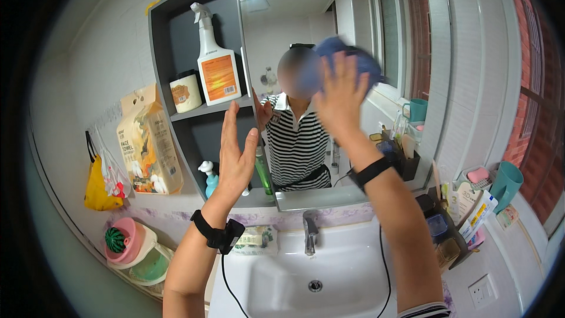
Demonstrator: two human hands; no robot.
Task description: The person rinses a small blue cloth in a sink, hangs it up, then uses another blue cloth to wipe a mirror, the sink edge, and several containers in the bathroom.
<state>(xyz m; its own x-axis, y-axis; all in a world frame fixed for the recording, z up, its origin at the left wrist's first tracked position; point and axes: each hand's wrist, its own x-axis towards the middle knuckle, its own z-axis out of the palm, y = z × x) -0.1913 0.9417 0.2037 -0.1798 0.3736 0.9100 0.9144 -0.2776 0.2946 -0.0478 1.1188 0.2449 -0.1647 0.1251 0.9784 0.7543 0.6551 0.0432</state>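
Notes at nine o'clock left hand (pixel 236 164), fingers together, thumb apart, before grey cabinet (pixel 197 135). Records at two o'clock right hand (pixel 339 106), fingers spread over blurred blue cloth (pixel 367 68), against mirror (pixel 282 23). Logs teal cup (pixel 507 186) at three.

Printed lettering covers the tall beige plastic hanging pack (pixel 148 144); the white plastic spray bottle (pixel 208 44) bears an orange barcoded label (pixel 220 75); the white-and-blue tube (pixel 479 217) carries print.
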